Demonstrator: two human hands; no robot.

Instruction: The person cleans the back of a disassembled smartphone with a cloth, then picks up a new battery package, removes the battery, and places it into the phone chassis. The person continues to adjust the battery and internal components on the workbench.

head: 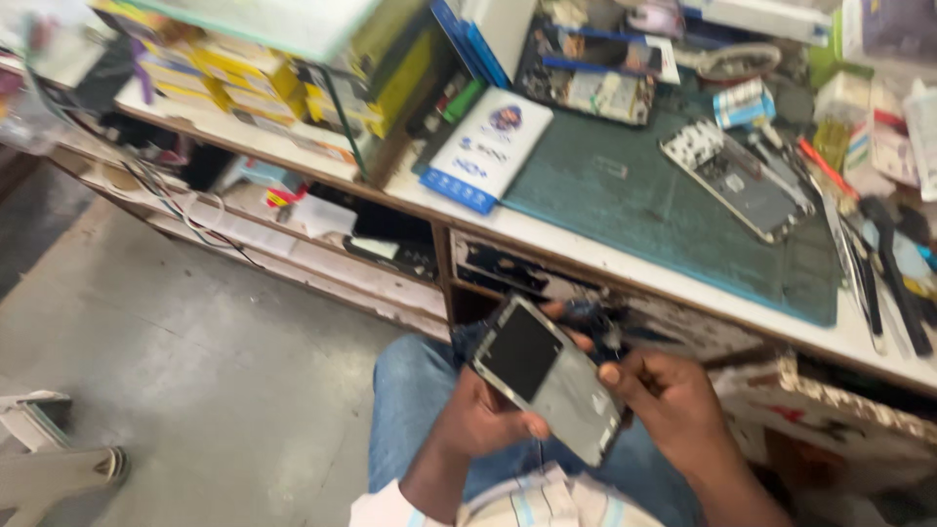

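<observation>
Both hands, left and right, grip a phone panel over the lap. Opened phone lies on the desk beyond, unassembled.

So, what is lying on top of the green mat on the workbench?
On the green mat lies an opened phone, its inner parts facing up. Some tools overlap the mat's right edge. The mat under the phone is covered.

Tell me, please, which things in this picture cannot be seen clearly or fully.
- Head view: the underside of the flat phone panel is hidden by the panel itself.
- Left hand: its fingers lie under the panel, so its grip is hidden.
- Right hand: motion blur smears its fingertips.
- Opened phone on the green mat: inner parts too small and blurred.
- Tools at the right edge: blurred.
</observation>
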